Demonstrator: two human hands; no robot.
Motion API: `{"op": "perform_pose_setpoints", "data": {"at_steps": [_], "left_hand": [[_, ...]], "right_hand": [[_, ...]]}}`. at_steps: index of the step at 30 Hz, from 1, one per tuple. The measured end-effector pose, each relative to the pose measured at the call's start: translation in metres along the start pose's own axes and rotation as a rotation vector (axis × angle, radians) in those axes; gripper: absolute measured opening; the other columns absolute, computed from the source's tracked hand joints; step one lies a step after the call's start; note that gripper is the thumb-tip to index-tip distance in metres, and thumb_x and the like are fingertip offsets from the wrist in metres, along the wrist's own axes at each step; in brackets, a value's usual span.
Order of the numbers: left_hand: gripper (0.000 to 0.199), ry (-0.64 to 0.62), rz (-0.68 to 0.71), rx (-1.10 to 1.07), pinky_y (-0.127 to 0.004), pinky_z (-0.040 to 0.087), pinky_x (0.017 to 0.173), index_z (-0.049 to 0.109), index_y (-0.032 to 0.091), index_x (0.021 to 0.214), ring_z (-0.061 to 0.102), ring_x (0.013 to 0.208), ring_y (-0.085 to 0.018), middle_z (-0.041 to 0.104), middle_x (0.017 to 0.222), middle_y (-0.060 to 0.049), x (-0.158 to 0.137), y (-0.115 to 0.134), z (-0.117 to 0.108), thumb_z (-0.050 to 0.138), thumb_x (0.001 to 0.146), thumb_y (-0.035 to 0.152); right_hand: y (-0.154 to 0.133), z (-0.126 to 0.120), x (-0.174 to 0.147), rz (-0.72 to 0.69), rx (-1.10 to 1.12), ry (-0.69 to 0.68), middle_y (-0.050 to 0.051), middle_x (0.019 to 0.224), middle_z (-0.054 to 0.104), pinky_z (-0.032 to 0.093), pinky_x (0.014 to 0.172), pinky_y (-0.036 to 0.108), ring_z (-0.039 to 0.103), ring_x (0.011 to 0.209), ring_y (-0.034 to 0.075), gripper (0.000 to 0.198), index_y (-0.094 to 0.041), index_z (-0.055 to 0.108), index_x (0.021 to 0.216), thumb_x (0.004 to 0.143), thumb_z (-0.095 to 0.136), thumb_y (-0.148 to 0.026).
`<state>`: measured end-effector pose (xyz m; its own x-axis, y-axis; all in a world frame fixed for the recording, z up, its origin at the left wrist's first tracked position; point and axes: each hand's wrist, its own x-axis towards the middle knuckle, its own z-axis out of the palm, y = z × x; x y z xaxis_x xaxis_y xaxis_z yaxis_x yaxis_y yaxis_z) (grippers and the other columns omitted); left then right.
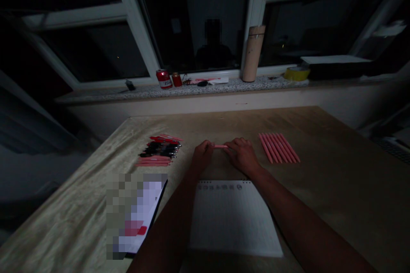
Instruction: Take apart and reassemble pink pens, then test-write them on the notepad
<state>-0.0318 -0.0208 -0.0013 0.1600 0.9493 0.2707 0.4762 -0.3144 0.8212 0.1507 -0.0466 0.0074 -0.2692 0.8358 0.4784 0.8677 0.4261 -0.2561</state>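
Note:
Between my two hands a pink pen (220, 146) lies level, just beyond the top edge of a spiral notepad (235, 222). My left hand (203, 152) is closed on its left end, and my right hand (242, 152) grips the right end with bent fingers. To the right, several pink pens (278, 147) lie side by side in a neat row. Over on the left is a looser pile, with black pens (159, 149) in the middle, red and pink pens (165, 138) at its far side and pink pens (154, 161) at its near side.
A lit tablet or phone (144, 217), partly blurred out, lies left of the notepad on the cloth-covered table (336, 187). Along the windowsill stand a red can (164, 79), a smaller red jar (177, 79), a tall tan cylinder (254, 54) and a yellow tape roll (296, 74).

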Motion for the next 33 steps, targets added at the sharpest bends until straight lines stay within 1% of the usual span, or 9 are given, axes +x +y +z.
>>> {"op": "perform_pose_setpoints", "data": {"at_steps": [5,8,10,14,17,22,26,30,33], "left_hand": [[0.039,0.006,0.013,0.075,-0.025,0.029,0.056,0.043,0.017,0.061,0.040,0.056,-0.010,0.040,0.056,0.004,0.0019,0.0004,0.0009,0.034,0.089,0.043],[0.043,0.017,-0.003,0.084,-0.025,0.028,0.055,0.040,0.018,0.057,0.038,0.055,-0.010,0.037,0.053,0.004,0.0024,0.0012,0.0018,0.033,0.089,0.044],[0.043,0.022,-0.013,0.080,-0.025,0.028,0.056,0.041,0.017,0.057,0.038,0.055,-0.010,0.038,0.053,0.004,0.0024,0.0010,0.0020,0.034,0.089,0.045],[0.032,0.013,-0.007,0.019,-0.024,0.032,0.059,0.048,0.017,0.067,0.045,0.060,-0.010,0.047,0.061,0.004,0.0015,0.0009,0.0009,0.040,0.087,0.040],[0.026,0.004,-0.022,-0.019,-0.023,0.033,0.059,0.048,0.017,0.068,0.046,0.061,-0.011,0.047,0.062,0.004,0.0007,0.0019,-0.0005,0.041,0.086,0.035],[0.033,0.003,-0.011,0.051,-0.024,0.032,0.059,0.046,0.017,0.063,0.045,0.060,-0.011,0.045,0.058,0.004,0.0007,0.0018,0.0002,0.035,0.088,0.036],[0.039,0.015,-0.005,0.126,-0.025,0.030,0.058,0.046,0.017,0.061,0.043,0.058,-0.011,0.043,0.056,0.003,0.0014,0.0012,0.0014,0.033,0.089,0.041],[0.044,0.019,-0.002,0.148,-0.026,0.030,0.057,0.045,0.017,0.058,0.042,0.055,-0.011,0.043,0.054,0.003,0.0024,0.0013,0.0020,0.031,0.090,0.044],[0.045,0.032,-0.011,0.137,-0.026,0.030,0.057,0.045,0.017,0.056,0.042,0.055,-0.011,0.042,0.053,0.003,0.0027,0.0015,0.0017,0.033,0.090,0.045]], "right_hand": [[-0.0007,0.0005,0.0000,0.001,0.018,0.023,0.006,0.087,0.062,0.028,0.079,0.032,0.050,0.090,0.021,0.028,-0.026,0.068,0.103,0.092,0.046,-0.040],[0.0006,0.0025,-0.0001,-0.011,0.035,0.042,0.006,0.086,0.062,0.028,0.078,0.032,0.050,0.090,0.021,0.027,-0.025,0.068,0.102,0.092,0.047,-0.039],[0.0013,0.0030,-0.0004,-0.012,0.041,0.056,0.006,0.086,0.063,0.029,0.079,0.033,0.051,0.090,0.021,0.027,-0.025,0.068,0.102,0.091,0.048,-0.040],[0.0011,0.0018,-0.0009,-0.001,0.034,0.060,0.007,0.086,0.063,0.029,0.079,0.033,0.051,0.090,0.021,0.027,-0.025,0.068,0.100,0.091,0.048,-0.039],[0.0002,0.0011,-0.0008,-0.004,0.030,0.052,0.007,0.086,0.063,0.029,0.078,0.033,0.051,0.089,0.021,0.025,-0.025,0.068,0.099,0.091,0.049,-0.038],[-0.0001,0.0016,-0.0001,-0.008,0.022,0.046,0.006,0.087,0.063,0.029,0.078,0.033,0.052,0.089,0.021,0.024,-0.025,0.069,0.099,0.090,0.051,-0.038],[0.0001,0.0014,0.0001,-0.007,0.031,0.048,0.007,0.086,0.063,0.029,0.078,0.033,0.051,0.089,0.021,0.025,-0.025,0.069,0.098,0.090,0.050,-0.038],[0.0005,0.0018,-0.0002,-0.016,0.040,0.057,0.007,0.085,0.063,0.030,0.078,0.034,0.051,0.090,0.022,0.025,-0.024,0.069,0.098,0.090,0.050,-0.038],[0.0009,0.0028,-0.0003,-0.018,0.044,0.065,0.007,0.086,0.063,0.030,0.079,0.034,0.052,0.089,0.021,0.025,-0.024,0.069,0.098,0.090,0.050,-0.038]]}}
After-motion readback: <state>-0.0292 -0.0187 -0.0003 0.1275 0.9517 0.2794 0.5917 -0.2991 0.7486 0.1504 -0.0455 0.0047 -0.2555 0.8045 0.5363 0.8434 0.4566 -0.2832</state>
